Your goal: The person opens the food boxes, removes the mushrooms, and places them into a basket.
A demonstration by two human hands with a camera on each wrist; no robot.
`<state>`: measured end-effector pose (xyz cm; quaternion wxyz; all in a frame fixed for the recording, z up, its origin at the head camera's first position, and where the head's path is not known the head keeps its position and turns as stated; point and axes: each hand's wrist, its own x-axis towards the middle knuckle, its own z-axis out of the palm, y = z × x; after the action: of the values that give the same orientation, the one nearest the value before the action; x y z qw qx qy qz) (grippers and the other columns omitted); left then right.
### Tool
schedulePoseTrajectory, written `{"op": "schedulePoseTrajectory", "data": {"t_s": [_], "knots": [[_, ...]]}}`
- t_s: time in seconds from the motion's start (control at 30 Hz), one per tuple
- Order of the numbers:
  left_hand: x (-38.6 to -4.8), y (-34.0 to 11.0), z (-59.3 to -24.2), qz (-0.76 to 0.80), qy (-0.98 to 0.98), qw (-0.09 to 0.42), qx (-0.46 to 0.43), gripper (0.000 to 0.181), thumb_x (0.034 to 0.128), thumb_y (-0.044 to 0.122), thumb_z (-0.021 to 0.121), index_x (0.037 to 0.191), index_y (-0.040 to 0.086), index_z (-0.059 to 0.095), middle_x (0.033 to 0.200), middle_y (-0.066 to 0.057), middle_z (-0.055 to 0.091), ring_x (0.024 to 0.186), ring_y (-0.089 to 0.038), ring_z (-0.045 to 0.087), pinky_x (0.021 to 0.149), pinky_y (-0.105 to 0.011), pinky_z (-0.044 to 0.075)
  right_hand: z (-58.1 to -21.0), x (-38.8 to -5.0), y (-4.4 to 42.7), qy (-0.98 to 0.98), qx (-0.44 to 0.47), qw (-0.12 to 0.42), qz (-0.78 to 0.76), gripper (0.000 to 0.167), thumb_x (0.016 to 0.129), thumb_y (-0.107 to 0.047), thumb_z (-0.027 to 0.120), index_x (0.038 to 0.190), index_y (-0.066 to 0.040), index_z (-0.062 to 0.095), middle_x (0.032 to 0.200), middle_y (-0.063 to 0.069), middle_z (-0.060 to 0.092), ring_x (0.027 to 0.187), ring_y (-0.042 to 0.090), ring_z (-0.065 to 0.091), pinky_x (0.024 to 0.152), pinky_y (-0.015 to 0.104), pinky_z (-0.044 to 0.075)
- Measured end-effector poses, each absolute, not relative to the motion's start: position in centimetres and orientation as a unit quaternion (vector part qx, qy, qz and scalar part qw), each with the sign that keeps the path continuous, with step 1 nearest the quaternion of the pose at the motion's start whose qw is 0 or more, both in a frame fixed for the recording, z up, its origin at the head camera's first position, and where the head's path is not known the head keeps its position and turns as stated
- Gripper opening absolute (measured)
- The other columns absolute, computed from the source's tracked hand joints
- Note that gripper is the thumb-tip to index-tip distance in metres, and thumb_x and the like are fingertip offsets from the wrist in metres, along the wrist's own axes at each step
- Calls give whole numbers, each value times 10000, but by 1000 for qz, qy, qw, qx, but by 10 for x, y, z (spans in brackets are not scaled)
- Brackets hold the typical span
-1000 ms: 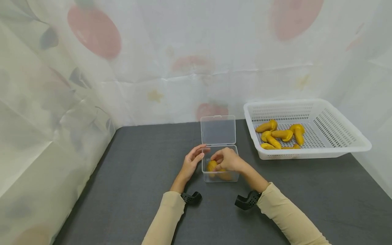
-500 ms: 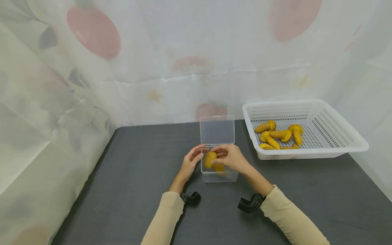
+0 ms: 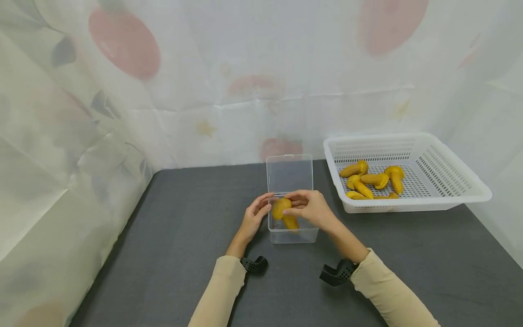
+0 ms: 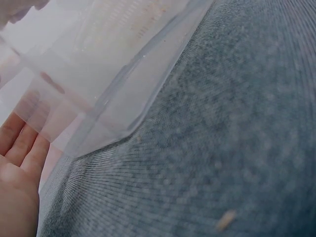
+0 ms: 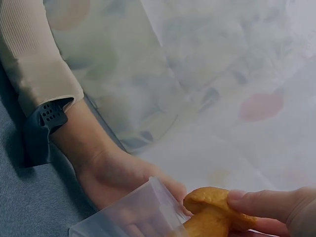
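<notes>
In the head view a clear plastic box (image 3: 292, 236) sits on the grey table, its hinged lid (image 3: 289, 173) standing up at the back. My right hand (image 3: 312, 209) pinches a yellow-brown mushroom (image 3: 281, 209) at the box's mouth, cap up, with the stem pointing down into the box. The right wrist view shows the thumb on the cap of this mushroom (image 5: 205, 197). My left hand (image 3: 251, 222) rests against the box's left wall with its fingers fairly straight. In the left wrist view the fingers (image 4: 22, 140) lie along the outside of the clear wall.
A white perforated basket (image 3: 416, 202) stands at the back right of the grey table (image 3: 196, 227). Several mushrooms (image 3: 376, 180) lie in its left half. A patterned white curtain (image 3: 245, 122) hangs behind the table and along its left side.
My right hand has risen slightly from inside the box with the mushroom, which now shows its cap higher and its stem below. My left hand has stayed at the box's left wall.
</notes>
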<state>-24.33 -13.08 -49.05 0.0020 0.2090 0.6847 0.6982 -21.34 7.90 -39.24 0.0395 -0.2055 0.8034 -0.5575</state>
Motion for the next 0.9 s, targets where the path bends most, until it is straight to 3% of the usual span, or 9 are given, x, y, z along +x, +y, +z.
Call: {"op": "schedulePoseTrajectory", "data": {"t_s": [0.1, 0.5, 0.63, 0.77, 0.9], "knots": [[-243, -130, -490, 699, 684, 1, 210, 417, 1004, 147, 487, 1379, -32, 451, 1342, -350, 512, 1160, 61, 554, 981, -143, 444, -390, -212, 80, 801, -202, 40, -562, 385, 806, -101, 766, 1140, 55, 654, 1110, 262, 696, 984, 346, 711, 797, 302, 591], [-243, -129, -489, 699, 689, 1, 190, 397, 993, 95, 491, 1370, -28, 468, 1336, -324, 537, 1120, 64, 567, 965, -149, 444, -390, -214, 89, 778, -179, 3, -603, 387, 807, -66, 757, 1153, 61, 639, 1141, 277, 667, 1010, 354, 694, 815, 226, 576], [-243, -128, -489, 704, 684, 0, 190, 391, 992, 90, 493, 1364, -28, 475, 1303, -253, 589, 1113, 50, 590, 981, -154, 444, -389, -214, 94, 763, -167, -5, -625, 397, 817, -51, 744, 1174, 72, 620, 1172, 290, 653, 966, 180, 717, 816, 189, 565], [-243, -129, -491, 704, 679, -4, 206, 387, 999, 78, 475, 1368, -39, 463, 1299, -283, 582, 1122, 50, 593, 1004, -153, 432, -386, -213, 98, 751, -154, -2, -643, 412, 824, -52, 737, 1193, 76, 604, 1202, 304, 635, 883, -31, 676, 812, 157, 554], [-243, -130, -492, 702, 675, -8, 228, 390, 1006, 78, 461, 1375, -45, 447, 1305, -361, 527, 1138, 45, 586, 1014, -169, 428, -383, -212, 101, 741, -151, -5, -654, 417, 835, -42, 724, 1207, 89, 587, 1222, 326, 612, 865, -63, 662, 809, 142, 548]]}}
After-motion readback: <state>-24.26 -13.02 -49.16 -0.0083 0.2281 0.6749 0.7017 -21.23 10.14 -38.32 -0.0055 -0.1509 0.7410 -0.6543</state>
